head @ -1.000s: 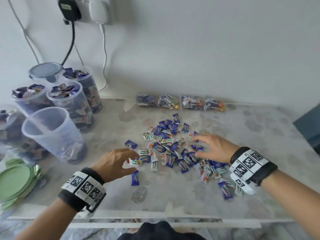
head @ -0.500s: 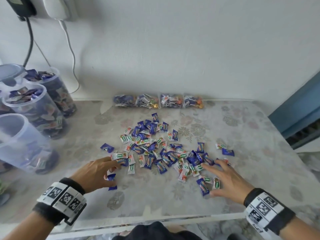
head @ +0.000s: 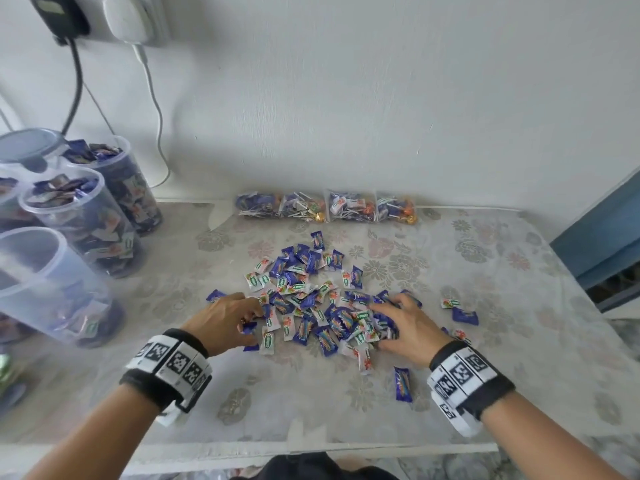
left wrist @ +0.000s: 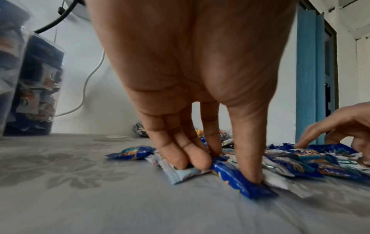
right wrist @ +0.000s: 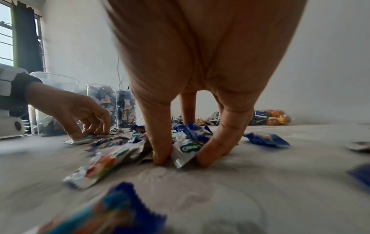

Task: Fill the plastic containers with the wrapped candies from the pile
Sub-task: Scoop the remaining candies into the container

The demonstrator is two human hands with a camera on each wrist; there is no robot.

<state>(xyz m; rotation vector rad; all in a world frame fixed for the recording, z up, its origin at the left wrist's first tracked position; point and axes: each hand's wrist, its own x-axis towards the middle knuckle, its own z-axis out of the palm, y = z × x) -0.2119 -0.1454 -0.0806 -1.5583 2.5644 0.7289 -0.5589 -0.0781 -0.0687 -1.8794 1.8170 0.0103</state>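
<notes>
A pile of blue and white wrapped candies lies mid-table on a floral cloth. My left hand is at the pile's left edge; in the left wrist view its thumb presses a blue candy and its curled fingers clamp a white one. My right hand digs into the pile's right side; the right wrist view shows a white candy pinched between thumb and fingers. A clear open container with a few candies at its bottom stands at the left, with filled ones behind it.
Bags of lollipops line the wall. Stray candies lie at the right and near the front. Cables hang from wall plugs. A blue door frame borders the table's right end. A lidded container stands far left.
My right hand has slid left from the pile's lower right edge into the pile, curling over candies. My left hand stays at the left edge, fingers more closed.
</notes>
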